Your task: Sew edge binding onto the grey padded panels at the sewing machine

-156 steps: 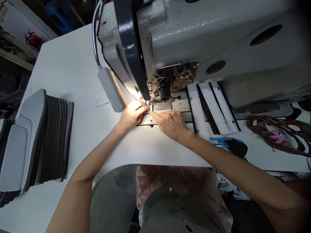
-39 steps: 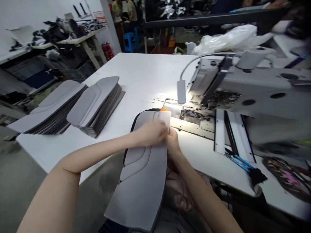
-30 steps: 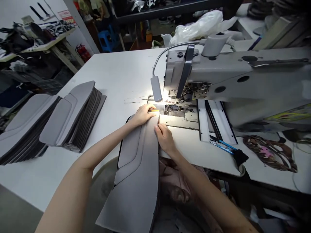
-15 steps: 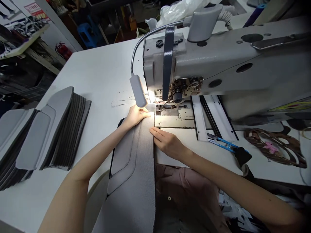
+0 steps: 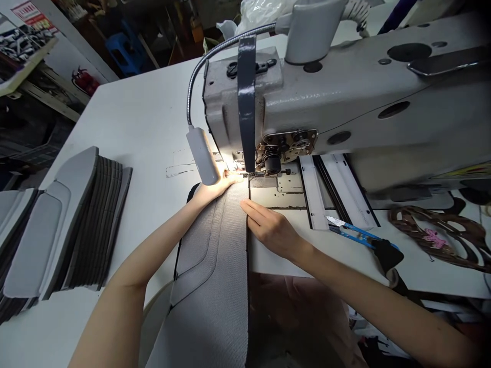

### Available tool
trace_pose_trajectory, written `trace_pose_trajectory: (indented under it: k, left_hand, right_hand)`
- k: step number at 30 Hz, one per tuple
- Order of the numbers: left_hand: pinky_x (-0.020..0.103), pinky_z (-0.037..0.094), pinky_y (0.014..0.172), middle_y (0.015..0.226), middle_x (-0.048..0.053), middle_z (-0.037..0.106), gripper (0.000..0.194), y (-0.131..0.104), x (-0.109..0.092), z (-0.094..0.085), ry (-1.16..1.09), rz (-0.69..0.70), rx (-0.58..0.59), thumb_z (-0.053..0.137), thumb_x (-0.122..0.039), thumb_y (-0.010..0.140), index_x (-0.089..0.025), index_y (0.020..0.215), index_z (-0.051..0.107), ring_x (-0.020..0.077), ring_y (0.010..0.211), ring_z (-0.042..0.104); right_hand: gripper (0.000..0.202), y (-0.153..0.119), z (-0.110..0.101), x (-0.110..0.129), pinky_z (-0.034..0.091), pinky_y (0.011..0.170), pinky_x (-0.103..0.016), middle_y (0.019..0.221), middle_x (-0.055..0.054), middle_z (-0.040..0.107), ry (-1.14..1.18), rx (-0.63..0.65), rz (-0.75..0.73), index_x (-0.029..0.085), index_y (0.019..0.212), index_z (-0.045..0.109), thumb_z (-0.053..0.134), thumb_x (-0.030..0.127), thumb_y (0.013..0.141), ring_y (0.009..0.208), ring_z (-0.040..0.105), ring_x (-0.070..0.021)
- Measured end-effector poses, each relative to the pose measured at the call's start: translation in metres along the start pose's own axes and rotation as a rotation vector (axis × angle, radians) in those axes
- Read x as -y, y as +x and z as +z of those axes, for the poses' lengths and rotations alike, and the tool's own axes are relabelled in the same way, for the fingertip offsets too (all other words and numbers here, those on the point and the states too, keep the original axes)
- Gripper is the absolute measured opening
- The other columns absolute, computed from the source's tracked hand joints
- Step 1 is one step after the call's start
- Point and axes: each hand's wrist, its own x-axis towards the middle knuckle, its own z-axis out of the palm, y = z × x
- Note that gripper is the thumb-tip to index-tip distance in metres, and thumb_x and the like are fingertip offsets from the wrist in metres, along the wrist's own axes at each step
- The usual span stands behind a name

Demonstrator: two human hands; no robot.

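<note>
A long grey padded fabric panel [image 5: 218,306], with curved stitched lines and a dark edge, runs from my lap up to the needle area of a sewing machine [image 5: 238,97]. My left hand [image 5: 219,188] grips the panel's far end beside the presser foot, thumb on top; the lamp head [image 5: 203,156] covers part of it. At the panel's right edge, closer to me, my right hand [image 5: 270,225] pinches the fabric between thumb and straight fingers. The panel's tip under the machine head is hard to make out.
Stacked grey padded panels [image 5: 76,225] stand on the white table [image 5: 146,112] at left. Right of the needle plate lie a slotted metal slide cover [image 5: 333,191], blue-handled thread snips [image 5: 356,235] and a brown strappy item with a pink flower [image 5: 441,237]. A blue stool [image 5: 121,51] is behind.
The view has shifted closer to the machine. The panel's far end and my left hand are now nearer the presser foot. My right hand keeps its pinch on the edge.
</note>
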Motion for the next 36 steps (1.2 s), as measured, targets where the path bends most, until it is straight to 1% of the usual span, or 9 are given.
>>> trace_pose_trajectory:
  k: [4,8,12,15,17,20,29,33,36]
  left_hand:
    - [0.034,0.054,0.078,0.081,0.003,0.068,0.032,-0.001,0.002,0.002,0.022,0.001,-0.007,0.083,-0.041,0.068,-0.019,0.075,0.061,0.0201,0.078,0.064]
    - [0.032,0.054,0.088,0.099,0.005,0.072,0.024,-0.007,0.004,0.005,0.065,0.092,0.007,0.075,-0.037,0.080,-0.019,0.095,0.068,0.0204,0.091,0.067]
    - [0.033,0.053,0.093,0.109,0.005,0.072,0.016,-0.028,-0.001,0.009,0.392,0.318,-0.087,0.058,-0.027,0.095,-0.019,0.102,0.070,0.0197,0.098,0.064]
    - [0.034,0.054,0.090,0.107,0.007,0.072,0.024,-0.050,-0.007,0.012,0.631,0.544,-0.036,0.046,-0.015,0.098,-0.018,0.098,0.070,0.0208,0.098,0.064]
    - [0.035,0.054,0.092,0.111,0.008,0.072,0.027,-0.061,-0.010,0.012,0.706,0.616,-0.005,0.043,-0.012,0.098,-0.017,0.106,0.069,0.0218,0.104,0.063]
    - [0.037,0.053,0.097,0.120,0.010,0.069,0.033,-0.067,-0.012,0.012,0.725,0.615,0.000,0.040,-0.008,0.097,-0.015,0.117,0.065,0.0225,0.112,0.062]
    - [0.038,0.053,0.097,0.126,0.012,0.067,0.035,-0.070,-0.011,0.019,0.751,0.580,-0.020,0.041,-0.008,0.095,-0.016,0.120,0.064,0.0248,0.113,0.062]
    - [0.038,0.052,0.095,0.128,0.014,0.065,0.035,-0.069,-0.010,0.024,0.783,0.576,-0.055,0.042,-0.008,0.095,-0.014,0.123,0.062,0.0261,0.112,0.062]
    - [0.036,0.052,0.091,0.120,0.012,0.067,0.034,-0.066,-0.009,0.026,0.751,0.559,-0.112,0.041,-0.008,0.094,-0.016,0.118,0.064,0.0244,0.106,0.063]
  right_hand:
    - [0.034,0.002,-0.001,0.000,0.064,0.084,-0.030,0.114,-0.017,0.074,-0.030,-0.023,-0.001,0.010,0.079,0.073,0.044,-0.005,0.091,0.111,0.070,-0.0250]
    - [0.033,0.002,-0.001,0.001,0.063,0.088,-0.031,0.112,-0.015,0.075,-0.051,-0.039,0.001,0.010,0.081,0.074,0.045,-0.003,0.092,0.108,0.071,-0.0236]
    - [0.032,0.001,0.000,0.000,0.062,0.090,-0.032,0.111,-0.016,0.075,-0.054,-0.032,-0.006,0.008,0.086,0.074,0.044,-0.001,0.093,0.107,0.071,-0.0234]
    - [0.030,0.000,0.000,0.000,0.061,0.093,-0.033,0.110,-0.017,0.075,-0.053,-0.025,-0.013,0.007,0.086,0.073,0.045,0.000,0.093,0.108,0.070,-0.0235]
    - [0.030,0.000,0.001,-0.001,0.061,0.094,-0.033,0.109,-0.017,0.075,-0.059,-0.008,-0.015,0.008,0.085,0.073,0.045,0.002,0.094,0.107,0.070,-0.0228]
    - [0.032,-0.001,0.002,-0.002,0.061,0.090,-0.033,0.110,-0.016,0.074,-0.059,0.017,-0.005,0.010,0.082,0.072,0.044,0.001,0.095,0.106,0.070,-0.0219]
    - [0.032,-0.004,0.000,0.000,0.058,0.078,-0.029,0.104,-0.011,0.074,-0.044,0.055,0.051,0.014,0.075,0.066,0.044,0.004,0.096,0.100,0.068,-0.0199]
    - [0.031,-0.007,0.002,0.002,0.054,0.086,-0.030,0.109,-0.007,0.073,-0.041,0.018,0.111,0.015,0.079,0.069,0.045,0.005,0.096,0.108,0.064,-0.0197]
    - [0.028,-0.009,0.004,0.000,0.050,0.089,-0.032,0.115,-0.006,0.072,-0.020,0.000,0.141,0.017,0.082,0.070,0.048,0.006,0.095,0.114,0.059,-0.0200]
